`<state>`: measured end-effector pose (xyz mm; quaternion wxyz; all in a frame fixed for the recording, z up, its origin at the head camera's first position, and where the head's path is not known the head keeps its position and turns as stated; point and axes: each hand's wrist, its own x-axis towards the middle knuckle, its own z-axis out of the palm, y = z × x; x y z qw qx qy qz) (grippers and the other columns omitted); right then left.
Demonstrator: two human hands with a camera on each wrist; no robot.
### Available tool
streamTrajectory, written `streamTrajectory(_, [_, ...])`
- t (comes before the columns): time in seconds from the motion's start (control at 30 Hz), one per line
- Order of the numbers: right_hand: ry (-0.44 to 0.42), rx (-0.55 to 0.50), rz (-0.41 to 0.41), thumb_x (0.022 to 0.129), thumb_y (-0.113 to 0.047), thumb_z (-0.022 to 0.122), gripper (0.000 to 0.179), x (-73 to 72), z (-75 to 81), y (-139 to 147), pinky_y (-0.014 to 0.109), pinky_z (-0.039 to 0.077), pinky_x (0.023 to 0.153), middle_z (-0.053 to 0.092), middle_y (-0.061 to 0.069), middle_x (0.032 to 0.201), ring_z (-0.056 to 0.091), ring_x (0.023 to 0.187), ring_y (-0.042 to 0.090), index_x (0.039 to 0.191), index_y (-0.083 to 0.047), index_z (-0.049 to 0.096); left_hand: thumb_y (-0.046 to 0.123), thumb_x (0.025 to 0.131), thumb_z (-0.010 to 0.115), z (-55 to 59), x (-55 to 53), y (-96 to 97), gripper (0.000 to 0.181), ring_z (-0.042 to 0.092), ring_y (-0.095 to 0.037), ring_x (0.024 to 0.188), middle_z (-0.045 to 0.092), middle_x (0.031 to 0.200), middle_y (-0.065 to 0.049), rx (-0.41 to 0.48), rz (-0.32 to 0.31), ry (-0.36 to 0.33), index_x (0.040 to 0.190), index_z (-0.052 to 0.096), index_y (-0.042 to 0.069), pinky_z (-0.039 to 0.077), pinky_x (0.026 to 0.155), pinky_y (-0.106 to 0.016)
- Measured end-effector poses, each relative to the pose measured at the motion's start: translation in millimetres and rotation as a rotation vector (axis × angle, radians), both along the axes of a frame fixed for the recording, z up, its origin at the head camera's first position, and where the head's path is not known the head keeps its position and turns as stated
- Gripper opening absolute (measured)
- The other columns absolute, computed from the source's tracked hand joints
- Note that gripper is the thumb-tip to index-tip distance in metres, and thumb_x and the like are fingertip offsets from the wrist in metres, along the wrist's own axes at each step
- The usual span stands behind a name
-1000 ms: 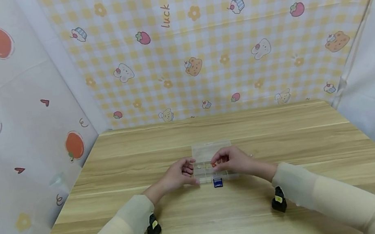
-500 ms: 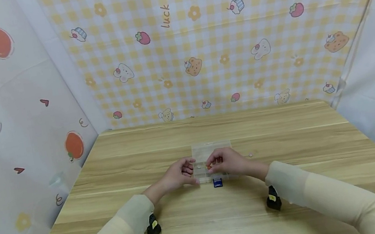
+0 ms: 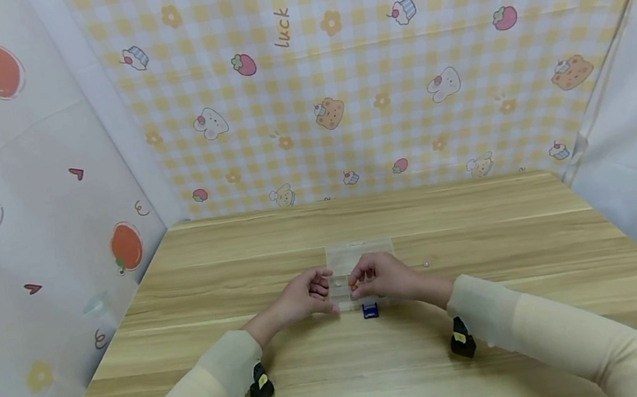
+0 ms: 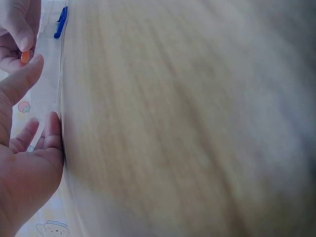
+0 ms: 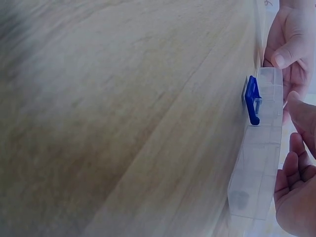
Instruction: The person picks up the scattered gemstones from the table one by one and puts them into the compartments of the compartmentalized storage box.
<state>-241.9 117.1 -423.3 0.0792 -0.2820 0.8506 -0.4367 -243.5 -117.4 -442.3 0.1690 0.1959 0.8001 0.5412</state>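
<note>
A clear plastic compartment box lies on the table, its transparent lid folded back. My right hand pinches a small orange capsule between thumb and fingers, over the box's middle compartments. At the box's left end is my left hand, its thumb at the front corner and its index finger at the back corner. A blue latch hangs at the front of the box. The right hand hides the box's right-hand compartments in the head view.
A small pale round piece lies on the wooden table to the right of the box. One compartment holds another small pale piece. Patterned cloth hangs behind the table, with white cloth at both sides.
My right hand has moved a little left over the box with the orange capsule, uncovering the pale round piece on the table. The left hand and the box have stayed in place.
</note>
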Motion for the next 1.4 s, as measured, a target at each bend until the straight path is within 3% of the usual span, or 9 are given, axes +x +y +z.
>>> streamTrajectory(0.9, [0.047,0.027,0.007,0.078,-0.013,0.082,0.018,0.2,-0.4,2,0.027,0.042,0.067,0.062,-0.003,0.086,0.048,0.075,0.014,0.093,-0.007,0.074,0.000,0.073,0.083,1.6,1.2,1.1,0.071,0.053,-0.021,0.094,0.054,0.107,-0.013,-0.010,0.005,0.000,0.134,0.048,-0.005,0.048,0.085,-0.032])
streamTrajectory(1.4, [0.071,0.028,-0.099,0.080,-0.012,0.080,0.014,4.2,11.4,33,0.029,0.042,0.067,0.064,-0.002,0.088,0.049,0.075,0.016,0.093,-0.009,0.074,-0.004,0.073,0.082,6.4,5.4,2.8,0.070,0.051,-0.022,0.093,0.053,0.107,-0.013,-0.005,0.019,-0.018,0.134,0.048,-0.005,0.046,0.084,-0.032])
